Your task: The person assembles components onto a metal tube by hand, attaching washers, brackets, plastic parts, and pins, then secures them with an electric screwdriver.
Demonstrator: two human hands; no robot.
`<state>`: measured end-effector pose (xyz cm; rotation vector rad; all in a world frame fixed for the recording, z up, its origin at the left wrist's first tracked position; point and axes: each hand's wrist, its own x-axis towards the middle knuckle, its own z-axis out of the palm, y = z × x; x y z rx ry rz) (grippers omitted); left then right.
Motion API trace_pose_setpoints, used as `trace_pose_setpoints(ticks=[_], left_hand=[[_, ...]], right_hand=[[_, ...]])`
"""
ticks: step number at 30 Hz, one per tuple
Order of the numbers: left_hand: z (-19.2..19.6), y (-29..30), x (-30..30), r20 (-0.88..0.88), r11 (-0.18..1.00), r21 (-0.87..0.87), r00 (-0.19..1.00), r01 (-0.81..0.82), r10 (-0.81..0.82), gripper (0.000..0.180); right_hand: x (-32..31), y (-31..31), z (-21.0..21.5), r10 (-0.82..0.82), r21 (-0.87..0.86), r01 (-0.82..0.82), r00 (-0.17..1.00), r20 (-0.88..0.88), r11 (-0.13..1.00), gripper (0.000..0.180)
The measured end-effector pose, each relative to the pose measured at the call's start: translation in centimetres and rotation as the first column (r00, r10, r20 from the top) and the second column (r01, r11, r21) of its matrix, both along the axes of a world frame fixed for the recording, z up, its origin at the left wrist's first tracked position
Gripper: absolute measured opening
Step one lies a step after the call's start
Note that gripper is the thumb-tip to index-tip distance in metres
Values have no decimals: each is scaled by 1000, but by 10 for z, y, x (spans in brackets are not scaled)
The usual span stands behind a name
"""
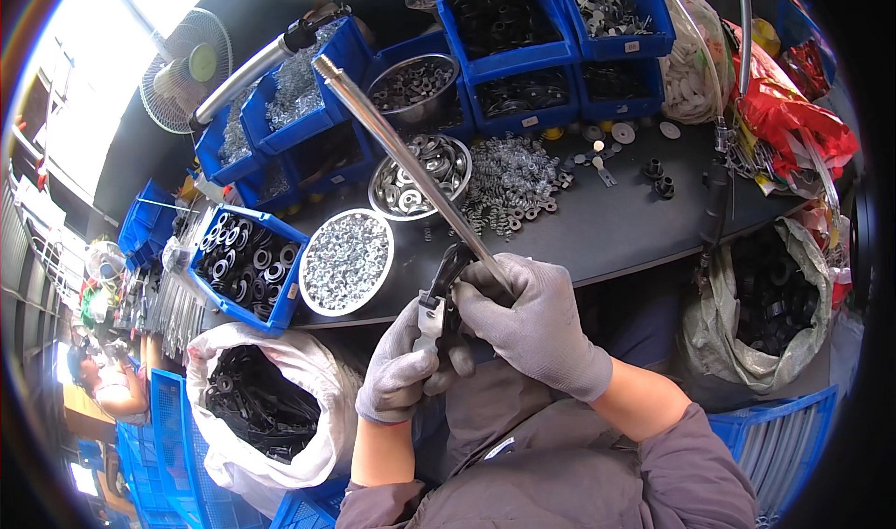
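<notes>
Both my hands wear grey gloves and meet in front of the table's near edge. My right hand (pixel 537 319) is closed round the lower part of a long shiny metal rod (pixel 411 163). The rod slants up and to the left, its threaded tip over the bowls. Pinched in my left hand (pixel 401 366) is a small flat metal bracket (pixel 430 322) with a hole in it. A black curved part (pixel 450 269) sits just above the bracket, against the rod's lower end. Gloved fingers hide how these pieces join.
White bowl (pixel 345 263) of small nuts, steel bowl (pixel 420 176) of washers and a pile of springs (pixel 518 179) lie on the dark table (pixel 616 239). Blue bins (pixel 523 99) line the back. Sacks of black parts (pixel 271 408) hang at both sides. A person (pixel 121 384) sits far left.
</notes>
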<state>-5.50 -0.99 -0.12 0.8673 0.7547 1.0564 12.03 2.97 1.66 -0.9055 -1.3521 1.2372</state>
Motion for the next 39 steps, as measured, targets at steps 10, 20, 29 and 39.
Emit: trace_pose_setpoints(ticks=[10, 20, 29, 39], left_hand=[[-10, 1, -4, -32, 999, 32, 999, -16, 17, 83], [1, -1, 3, -110, 998, 25, 992, -56, 59, 84], [6, -6, -28, 111, 999, -10, 993, 35, -33, 77], [7, -62, -57, 605, 947, -83, 771, 309, -199, 74]], right_hand=[[4, -5, 10, -23, 28, 20, 993, 119, 999, 20], [9, -4, 9, 5, 20, -8, 991, 131, 1000, 20], [48, -15, 24, -72, 409, -54, 956, 286, 911, 34], [110, -41, 12, -61, 117, -29, 718, 693, 993, 16]])
